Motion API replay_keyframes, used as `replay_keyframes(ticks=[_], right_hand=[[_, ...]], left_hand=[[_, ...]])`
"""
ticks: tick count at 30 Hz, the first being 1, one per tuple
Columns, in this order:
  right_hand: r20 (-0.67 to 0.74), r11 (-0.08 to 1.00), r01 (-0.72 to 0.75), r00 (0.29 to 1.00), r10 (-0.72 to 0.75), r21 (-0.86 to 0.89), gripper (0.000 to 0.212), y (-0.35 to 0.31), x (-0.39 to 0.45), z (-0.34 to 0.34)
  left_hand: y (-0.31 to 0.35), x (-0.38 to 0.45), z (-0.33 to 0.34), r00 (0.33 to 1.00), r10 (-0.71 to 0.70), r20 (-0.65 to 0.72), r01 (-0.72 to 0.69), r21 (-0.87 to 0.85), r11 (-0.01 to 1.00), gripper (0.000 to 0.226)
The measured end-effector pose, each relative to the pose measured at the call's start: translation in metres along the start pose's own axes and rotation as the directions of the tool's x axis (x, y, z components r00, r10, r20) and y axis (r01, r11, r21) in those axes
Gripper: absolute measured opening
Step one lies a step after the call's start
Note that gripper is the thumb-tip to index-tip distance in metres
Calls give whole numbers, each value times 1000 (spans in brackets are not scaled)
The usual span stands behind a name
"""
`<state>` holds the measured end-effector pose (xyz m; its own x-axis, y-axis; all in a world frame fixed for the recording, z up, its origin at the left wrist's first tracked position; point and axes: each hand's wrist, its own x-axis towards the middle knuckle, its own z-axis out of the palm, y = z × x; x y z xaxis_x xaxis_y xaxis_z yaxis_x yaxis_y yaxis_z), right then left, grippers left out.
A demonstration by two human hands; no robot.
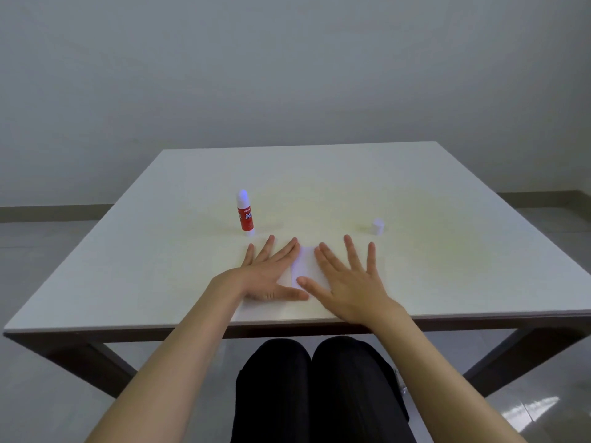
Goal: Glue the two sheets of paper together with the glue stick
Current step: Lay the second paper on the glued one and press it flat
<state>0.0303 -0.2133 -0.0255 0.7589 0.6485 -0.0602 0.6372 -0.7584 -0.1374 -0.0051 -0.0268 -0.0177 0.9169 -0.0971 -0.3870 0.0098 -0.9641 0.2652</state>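
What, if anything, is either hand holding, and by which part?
Nothing is in a grip. The left hand and right hand lie flat, fingers spread, on the paper.

Both hands lie flat, palms down, fingers spread, on white paper (pixel 303 266) near the front edge of the pale tabletop (pixel 415 187). Left hand (pixel 271 276) and right hand (pixel 348 282) sit side by side, thumbs nearly meeting; no grip on anything. Whether one sheet or two lies underneath cannot be told. Glue stick (pixel 245 214), red label, stands upright just beyond the left hand, uncapped. Small white cap (pixel 378 226) stands far right of it.
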Motion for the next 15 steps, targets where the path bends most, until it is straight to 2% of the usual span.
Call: replay_keyframes(ticks=[3,7,11,13,15], right_hand=[[-8,990,140,990,-140,25,94,-19,-1,12],[51,1000,1,999,-2,6,88,2,11,8],[90,997,-72,993,76,-39,86,9,20,-3],[59,997,-65,996,67,-45,90,0,16,-1],[20,1000,3,1000,-3,14,98,-11,4,6]], left_hand=[[0,0,0,1000,6,-5,-6,-37,999,101],[-1,0,1,1000,0,-11,0,-4,1000,103],[0,-1,1,1000,-12,-6,12,-16,1000,108],[-1,-1,0,1000,-8,-9,8,-5,1000,106],[-1,0,1,1000,2,-15,-2,13,1000,101]])
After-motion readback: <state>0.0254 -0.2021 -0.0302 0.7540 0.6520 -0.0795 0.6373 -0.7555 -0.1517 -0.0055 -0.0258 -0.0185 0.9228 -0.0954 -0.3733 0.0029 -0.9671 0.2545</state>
